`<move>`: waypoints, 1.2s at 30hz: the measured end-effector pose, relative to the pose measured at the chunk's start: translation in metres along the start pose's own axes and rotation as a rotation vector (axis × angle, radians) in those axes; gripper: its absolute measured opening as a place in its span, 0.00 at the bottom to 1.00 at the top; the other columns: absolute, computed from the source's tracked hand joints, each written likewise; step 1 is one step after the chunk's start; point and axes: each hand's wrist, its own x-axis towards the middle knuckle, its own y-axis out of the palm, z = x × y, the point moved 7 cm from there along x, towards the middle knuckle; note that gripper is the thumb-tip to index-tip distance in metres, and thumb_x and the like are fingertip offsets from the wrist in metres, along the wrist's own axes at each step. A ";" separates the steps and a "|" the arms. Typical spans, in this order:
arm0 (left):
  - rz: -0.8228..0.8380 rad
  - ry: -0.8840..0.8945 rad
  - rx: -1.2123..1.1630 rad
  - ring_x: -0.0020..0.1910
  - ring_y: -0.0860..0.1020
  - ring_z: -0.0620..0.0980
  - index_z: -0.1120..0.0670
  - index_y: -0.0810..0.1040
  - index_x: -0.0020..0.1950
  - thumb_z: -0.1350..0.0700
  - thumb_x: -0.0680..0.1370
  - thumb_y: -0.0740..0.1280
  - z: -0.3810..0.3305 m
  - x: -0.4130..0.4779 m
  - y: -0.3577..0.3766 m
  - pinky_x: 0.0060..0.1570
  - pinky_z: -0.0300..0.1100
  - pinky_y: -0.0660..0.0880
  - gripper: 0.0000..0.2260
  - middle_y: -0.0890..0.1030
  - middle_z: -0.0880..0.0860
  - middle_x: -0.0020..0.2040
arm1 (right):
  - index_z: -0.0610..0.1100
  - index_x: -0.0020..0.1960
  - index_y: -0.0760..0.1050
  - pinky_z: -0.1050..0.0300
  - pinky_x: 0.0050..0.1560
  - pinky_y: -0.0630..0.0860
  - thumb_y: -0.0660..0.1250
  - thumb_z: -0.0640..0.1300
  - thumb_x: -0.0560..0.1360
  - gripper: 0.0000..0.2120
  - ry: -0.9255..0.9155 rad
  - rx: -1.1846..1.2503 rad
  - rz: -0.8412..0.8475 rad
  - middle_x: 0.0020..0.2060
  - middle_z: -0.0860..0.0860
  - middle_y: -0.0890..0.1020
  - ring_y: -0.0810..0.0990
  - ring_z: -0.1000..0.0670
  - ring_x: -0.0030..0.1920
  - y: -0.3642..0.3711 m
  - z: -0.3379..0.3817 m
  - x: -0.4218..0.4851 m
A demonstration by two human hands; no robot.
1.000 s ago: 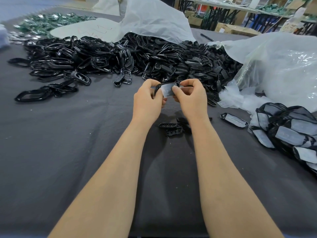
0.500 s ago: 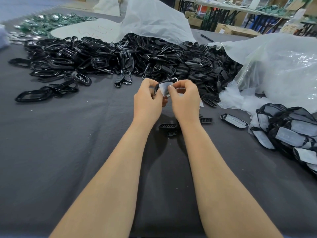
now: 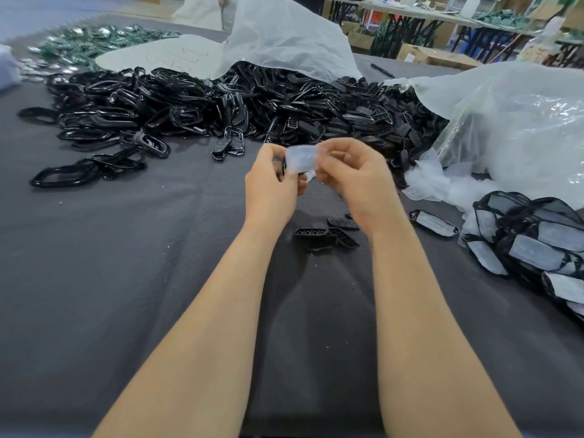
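Observation:
My left hand [image 3: 271, 181] grips a small black plastic frame, mostly hidden behind its fingers. A clear film piece [image 3: 301, 158] lies over the frame's front, blurred by motion. My right hand [image 3: 354, 175] pinches the right end of that film. Both hands hover above the dark grey cloth table [image 3: 126, 263]. A few loose black grille inserts [image 3: 328, 235] lie on the cloth just below my hands.
A big heap of black plastic frames and inserts [image 3: 221, 102] spreads across the far table, partly under a white plastic sheet [image 3: 284, 36]. A clear bag [image 3: 521, 128] sits at right, with film-covered finished pieces [image 3: 531, 241] and one single piece [image 3: 433, 222] beside it. Green parts [image 3: 88, 42] lie far left.
My right hand has drawn to the right and lifted slightly, stretching the clear film across the black frame. My left hand stayed almost in place.

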 end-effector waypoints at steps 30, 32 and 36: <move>0.143 0.064 0.241 0.30 0.76 0.39 0.43 0.71 0.42 0.60 0.80 0.62 0.002 0.002 0.001 0.42 0.44 0.79 0.12 0.80 0.50 0.33 | 0.46 0.48 0.70 0.75 0.38 0.69 0.68 0.39 0.75 0.07 -0.076 -0.642 -0.172 0.38 0.56 0.75 0.73 0.59 0.38 -0.014 -0.015 0.007; 0.142 0.069 0.254 0.33 0.77 0.44 0.41 0.71 0.43 0.60 0.80 0.62 0.001 0.002 -0.001 0.43 0.48 0.78 0.13 0.79 0.48 0.32 | 0.47 0.47 0.72 0.72 0.42 0.72 0.69 0.40 0.74 0.07 -0.039 -0.622 -0.117 0.38 0.54 0.78 0.77 0.55 0.40 -0.014 -0.019 0.009; 0.141 0.088 0.290 0.39 0.79 0.52 0.42 0.74 0.46 0.61 0.80 0.61 0.002 0.003 -0.002 0.42 0.44 0.76 0.12 0.80 0.47 0.34 | 0.50 0.41 0.72 0.45 0.54 0.78 0.70 0.39 0.74 0.09 0.069 -0.542 -0.044 0.38 0.48 0.81 0.82 0.47 0.41 -0.015 -0.026 0.009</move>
